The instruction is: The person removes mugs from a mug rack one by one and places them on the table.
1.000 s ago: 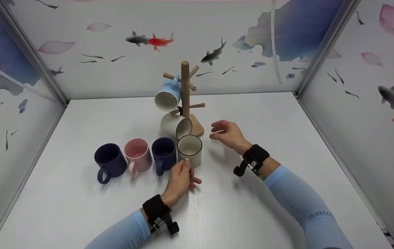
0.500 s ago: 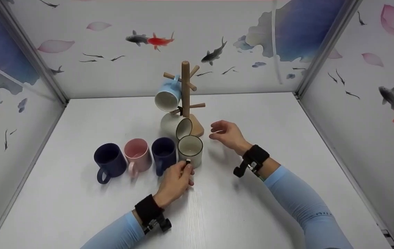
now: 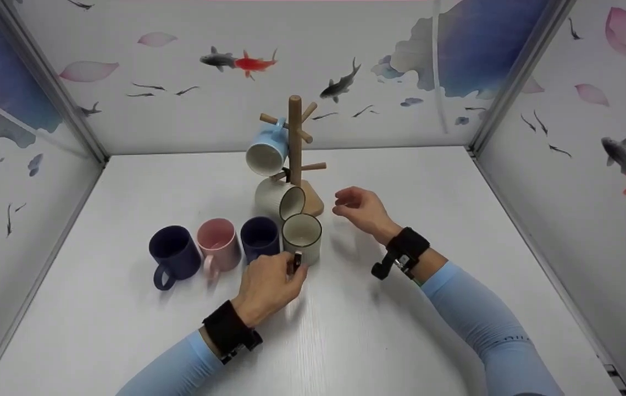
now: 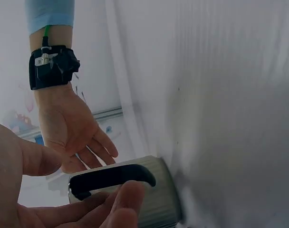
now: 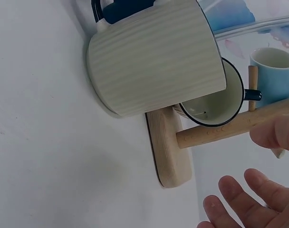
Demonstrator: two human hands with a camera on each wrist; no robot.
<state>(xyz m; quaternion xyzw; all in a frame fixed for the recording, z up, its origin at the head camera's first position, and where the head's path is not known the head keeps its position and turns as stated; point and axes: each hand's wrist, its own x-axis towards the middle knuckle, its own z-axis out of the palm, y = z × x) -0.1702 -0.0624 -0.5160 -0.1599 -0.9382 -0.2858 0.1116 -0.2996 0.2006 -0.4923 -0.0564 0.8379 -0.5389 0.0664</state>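
A cream ribbed mug with a dark rim stands upright on the table. My left hand is at its dark handle, fingers to one side and thumb to the other. In the left wrist view, fingertips overlap the handle, while the thumb stays apart from it. My right hand hovers right of the mug with loosely bent fingers, holding nothing. Behind the mug rises a wooden mug rack. Another cream mug hangs low on it, and a light blue mug hangs higher.
Left of the cream mug, a navy mug, a pink mug and another navy mug stand in a row, partly behind my left hand. Printed wall panels enclose the white table at the back and sides.
My left hand has shifted left and turned about the cream mug's handle, now covering part of the nearest navy mug. The right hand and mugs look almost unmoved.
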